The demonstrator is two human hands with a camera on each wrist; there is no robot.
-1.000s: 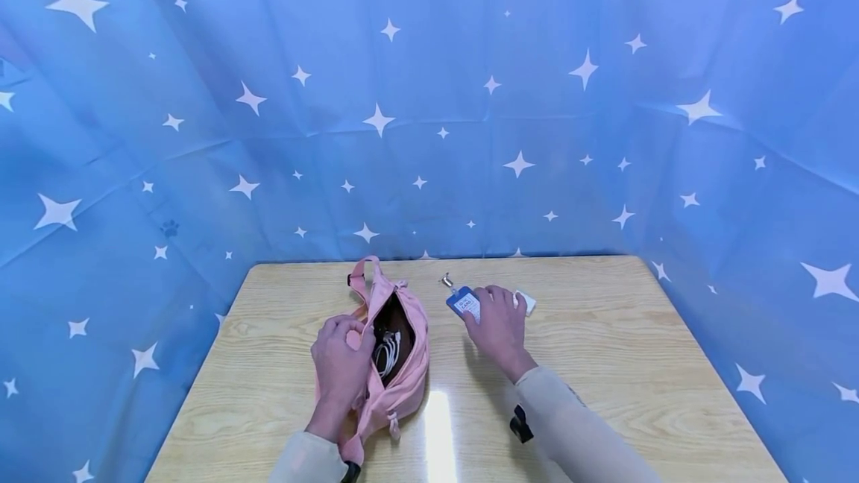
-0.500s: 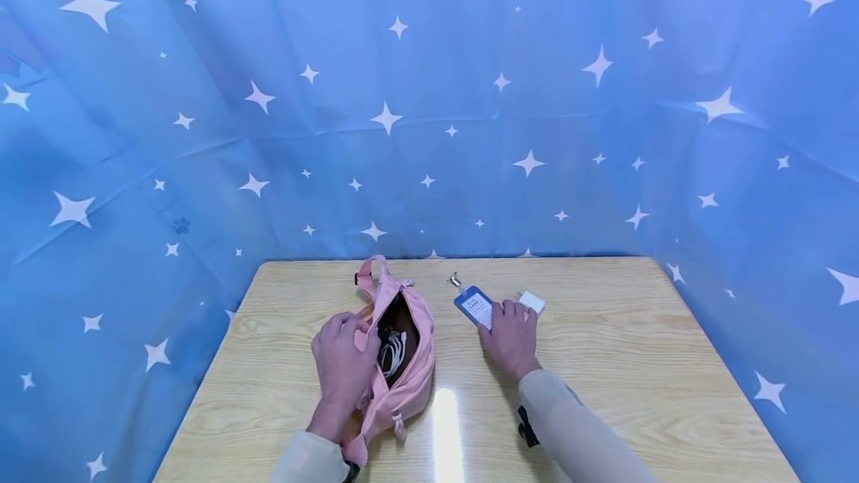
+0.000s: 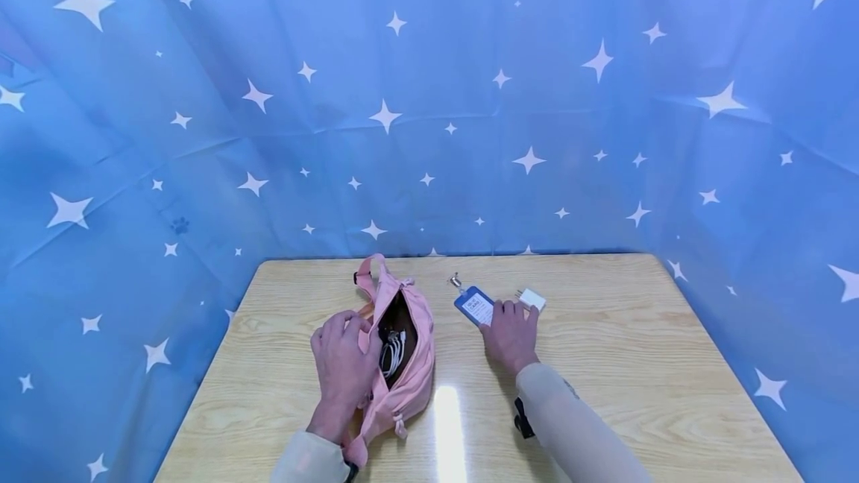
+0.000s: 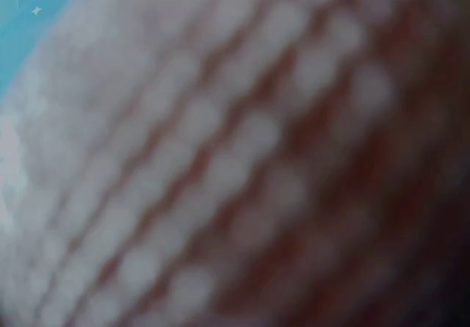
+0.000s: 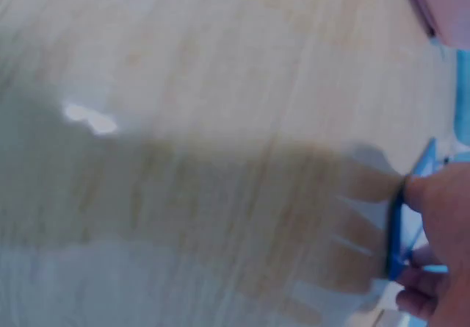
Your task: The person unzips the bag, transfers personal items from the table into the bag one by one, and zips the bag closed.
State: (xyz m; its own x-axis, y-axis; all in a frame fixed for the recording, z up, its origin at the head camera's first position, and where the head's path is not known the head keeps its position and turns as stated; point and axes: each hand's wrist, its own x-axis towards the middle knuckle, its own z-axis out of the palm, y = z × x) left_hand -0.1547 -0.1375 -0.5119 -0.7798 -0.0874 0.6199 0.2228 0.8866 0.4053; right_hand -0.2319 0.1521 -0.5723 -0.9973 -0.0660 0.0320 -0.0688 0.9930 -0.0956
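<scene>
A pink waist bag (image 3: 421, 364) lies on the table with its zip opening gaping. Coiled white cables (image 3: 393, 352) show inside it. My left hand (image 3: 344, 360) pinches the bag's left edge beside the opening. To the right is a blue ID card holder (image 3: 473, 306) with a metal clip (image 3: 455, 281) at its far end. My right hand (image 3: 511, 335) pinches the near end of the holder; in the right wrist view the thumb (image 5: 416, 193) and fingers are on either side of it. Only a blurred close surface fills most of the left wrist view.
A white plug-in charger (image 3: 533, 300) with metal prongs sits just beyond my right fingers. All of this is on a pale wooden table (image 3: 624, 349), with blue star-patterned cloth (image 3: 443, 133) hanging behind it and along both sides.
My right hand has drawn back from over the card holder to its near end, leaving more of the holder and the charger visible. My left hand keeps its grip on the bag.
</scene>
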